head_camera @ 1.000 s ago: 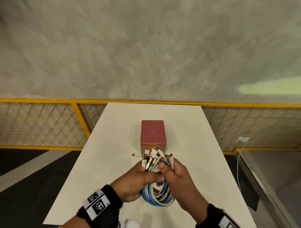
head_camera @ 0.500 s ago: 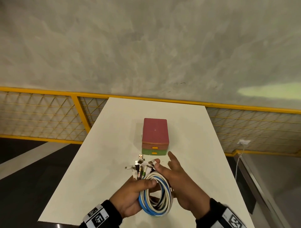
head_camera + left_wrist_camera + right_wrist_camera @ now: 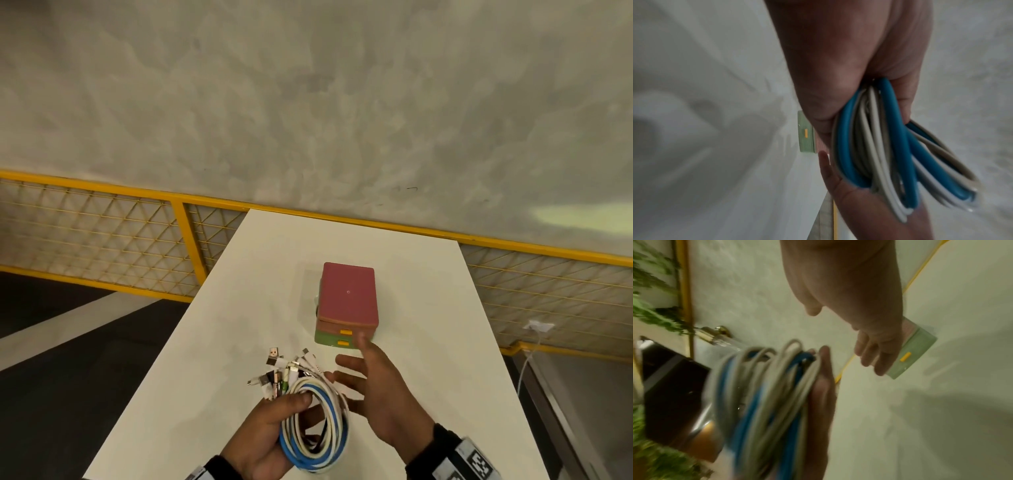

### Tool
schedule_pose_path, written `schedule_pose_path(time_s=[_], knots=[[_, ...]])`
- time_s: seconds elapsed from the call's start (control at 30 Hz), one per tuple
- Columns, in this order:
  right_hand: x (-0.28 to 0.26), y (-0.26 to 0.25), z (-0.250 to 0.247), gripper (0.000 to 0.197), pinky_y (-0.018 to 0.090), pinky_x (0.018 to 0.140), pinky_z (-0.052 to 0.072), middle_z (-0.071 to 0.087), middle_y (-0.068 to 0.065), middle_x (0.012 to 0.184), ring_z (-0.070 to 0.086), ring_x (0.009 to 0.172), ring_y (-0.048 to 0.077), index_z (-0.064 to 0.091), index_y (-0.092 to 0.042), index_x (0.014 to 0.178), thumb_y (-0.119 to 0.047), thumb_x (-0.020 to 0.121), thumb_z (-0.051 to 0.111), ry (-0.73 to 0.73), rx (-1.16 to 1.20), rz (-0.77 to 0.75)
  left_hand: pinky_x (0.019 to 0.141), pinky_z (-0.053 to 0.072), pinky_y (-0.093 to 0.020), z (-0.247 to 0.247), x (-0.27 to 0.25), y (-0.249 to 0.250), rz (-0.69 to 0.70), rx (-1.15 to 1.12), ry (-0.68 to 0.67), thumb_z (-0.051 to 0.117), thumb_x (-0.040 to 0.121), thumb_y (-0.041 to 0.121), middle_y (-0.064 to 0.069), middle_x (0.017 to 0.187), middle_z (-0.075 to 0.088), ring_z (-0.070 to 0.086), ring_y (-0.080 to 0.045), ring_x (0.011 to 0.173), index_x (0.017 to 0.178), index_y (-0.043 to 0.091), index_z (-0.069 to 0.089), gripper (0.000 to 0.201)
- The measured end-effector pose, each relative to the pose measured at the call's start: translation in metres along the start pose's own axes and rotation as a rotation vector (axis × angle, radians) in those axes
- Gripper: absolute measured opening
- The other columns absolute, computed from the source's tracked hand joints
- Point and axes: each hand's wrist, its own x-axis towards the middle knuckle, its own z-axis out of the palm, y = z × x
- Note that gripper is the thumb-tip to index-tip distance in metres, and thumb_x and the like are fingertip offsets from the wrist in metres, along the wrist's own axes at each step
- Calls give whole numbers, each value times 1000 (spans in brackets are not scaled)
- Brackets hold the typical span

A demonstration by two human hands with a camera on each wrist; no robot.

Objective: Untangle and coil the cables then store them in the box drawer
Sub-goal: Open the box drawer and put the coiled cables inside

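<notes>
Here, the left hand point(image 3: 263, 435) grips the coiled cables point(image 3: 317, 425).
The right hand point(image 3: 380, 394), fingers spread and released, hovers near the drawer box point(image 3: 347, 301).

Bare table point(image 3: 239, 308) around the box point(image 3: 347, 294), drawer fronts point(image 3: 342, 337) unobstructed

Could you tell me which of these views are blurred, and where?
Head view: mostly sharp, the box crisp. Left wrist view: the cable coil soft, the table smeared. Right wrist view: the coil heavily motion-blurred, the right hand softer but readable.
</notes>
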Motion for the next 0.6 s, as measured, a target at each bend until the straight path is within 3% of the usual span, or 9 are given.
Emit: schedule_pose_path(time_s=[0.07,0.2,0.3,0.6], knots=[[26,2,-6,36,45,83,52,69,7,114,67,103,27,60,-22,118,-48,94,51,54,34,32,99,45,-58,-9,-1,7,-2,-24,21,78,62,1,-35,135,54,63,-46,111,126,-4,63,66],[67,1,-14,27,37,72,47,69,10,103,66,89,27,63,-13,111,-32,92,58,147,37,64,114,27,-55,-31,-4,21,5,-15,57,88,50,0,-36,133,55,65,-46,111,122,-2,66,75],[88,2,-14,26,37,72,46,68,10,98,64,86,26,65,-13,106,-32,89,62,163,67,90,109,34,-55,-42,-6,30,16,-9,57,92,45,2,-36,131,57,64,-46,112,123,-2,66,82],[118,5,5,20,38,74,46,69,9,101,63,87,24,63,-12,101,-27,88,61,236,158,114,111,30,-60,-46,10,39,-21,40,40,91,48,2,-38,132,55,56,-49,122,124,-3,64,81]])
